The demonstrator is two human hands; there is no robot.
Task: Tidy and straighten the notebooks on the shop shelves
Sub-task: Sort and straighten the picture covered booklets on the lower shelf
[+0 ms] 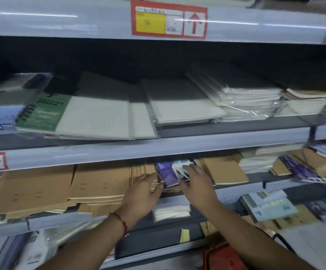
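A small stack of notebooks with a purple patterned cover (pixel 167 175) on top sits on the lower shelf (pixel 232 193), between brown kraft notebooks. My left hand (pixel 141 193) presses against the stack's left side, fingers curled at its edge. My right hand (pixel 196 183) lies over the stack's right side, fingers spread flat on the top cover. Large brown kraft notebooks (pixel 99 182) lie in loose stacks to the left. More kraft notebooks (pixel 225 169) stand just to the right.
The shelf above holds a green notebook (pixel 42 112), white spiral notebooks (pixel 181 102) and wrapped packs (pixel 249 100). A slanted purple notebook (pixel 302 170) lies at the right. A pale notebook (pixel 269 205) juts out below it. A red bag (pixel 222 258) is near the bottom.
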